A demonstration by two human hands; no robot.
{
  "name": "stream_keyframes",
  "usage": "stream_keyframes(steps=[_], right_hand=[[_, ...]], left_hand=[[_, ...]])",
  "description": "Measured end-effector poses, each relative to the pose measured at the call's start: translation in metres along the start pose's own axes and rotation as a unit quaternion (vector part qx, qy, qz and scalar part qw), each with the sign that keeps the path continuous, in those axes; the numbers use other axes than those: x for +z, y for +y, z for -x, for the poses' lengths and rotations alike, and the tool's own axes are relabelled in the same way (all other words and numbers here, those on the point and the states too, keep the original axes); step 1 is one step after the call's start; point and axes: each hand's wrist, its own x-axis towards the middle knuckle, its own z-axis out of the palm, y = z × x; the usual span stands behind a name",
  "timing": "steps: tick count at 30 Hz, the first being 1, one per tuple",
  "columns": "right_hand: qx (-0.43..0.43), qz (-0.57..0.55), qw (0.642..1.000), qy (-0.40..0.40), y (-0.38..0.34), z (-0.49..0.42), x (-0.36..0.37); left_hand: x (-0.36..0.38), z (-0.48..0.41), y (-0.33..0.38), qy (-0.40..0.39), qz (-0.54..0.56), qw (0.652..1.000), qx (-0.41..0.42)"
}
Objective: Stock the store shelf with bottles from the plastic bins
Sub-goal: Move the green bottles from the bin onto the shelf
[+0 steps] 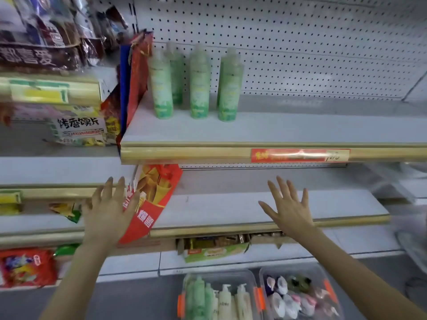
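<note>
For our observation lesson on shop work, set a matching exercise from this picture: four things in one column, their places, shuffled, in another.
Column A: 1 left hand; 2 right hand; 3 red price label; 4 cream pump bottles.
Column B: a in the clear bin; b at the red snack bag; c on the upper shelf front rail; d over the lower shelf edge.
Pairs: 1-b; 2-d; 3-c; 4-a.

You've got 5 green bottles (199, 82) on the upper shelf (300, 130): 3 in front, 2 behind. 2 clear bins on the floor: left bin (219, 272), right bin (288, 269). Left one has approx. 3 white pump bottles (224, 301); green ones there too blurred to count.
</note>
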Motion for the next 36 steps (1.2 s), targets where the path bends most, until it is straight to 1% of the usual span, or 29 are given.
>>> stream_keyframes(steps=[3, 7, 9, 16, 21, 24, 28, 31, 34, 36], right_hand=[[-0.033, 0.014, 0.999, -0.024, 0.011, -0.001, 0.024], [-0.065, 0.014, 0.995, -0.073, 0.026, 0.0, 0.06], [-0.069, 0.014, 0.993, -0.097, 0.031, 0.001, 0.078], [-0.075, -0.006, 0.988, -0.132, 0.029, -0.005, 0.134], [-0.046, -0.019, 0.987, -0.153, 0.008, -0.001, 0.199], [-0.052, -0.026, 0.982, -0.177, -0.011, 0.014, 0.24], [-0.055, -0.056, 0.971, -0.228, -0.036, 0.035, 0.297], [-0.047, -0.071, 0.965, -0.248, -0.059, 0.052, 0.347], [-0.034, -0.09, 0.948, -0.305, -0.086, 0.069, 0.397], [-0.029, -0.109, 0.938, -0.329, -0.103, 0.078, 0.427]], left_hand=[[0.023, 0.022, 0.009, -0.007, 0.025, 0.999, -0.04], [0.061, 0.059, 0.017, -0.057, 0.037, 0.994, -0.084], [0.079, 0.074, 0.017, -0.079, 0.027, 0.993, -0.087], [0.129, 0.089, 0.011, -0.135, 0.011, 0.986, -0.095], [0.194, 0.099, 0.002, -0.195, -0.005, 0.977, -0.083], [0.234, 0.11, -0.01, -0.232, -0.015, 0.969, -0.081], [0.285, 0.128, -0.026, -0.264, -0.019, 0.961, -0.081], [0.321, 0.15, -0.035, -0.308, -0.044, 0.948, -0.067], [0.354, 0.171, -0.044, -0.337, -0.058, 0.938, -0.061], [0.376, 0.181, -0.05, -0.349, -0.061, 0.933, -0.065]])
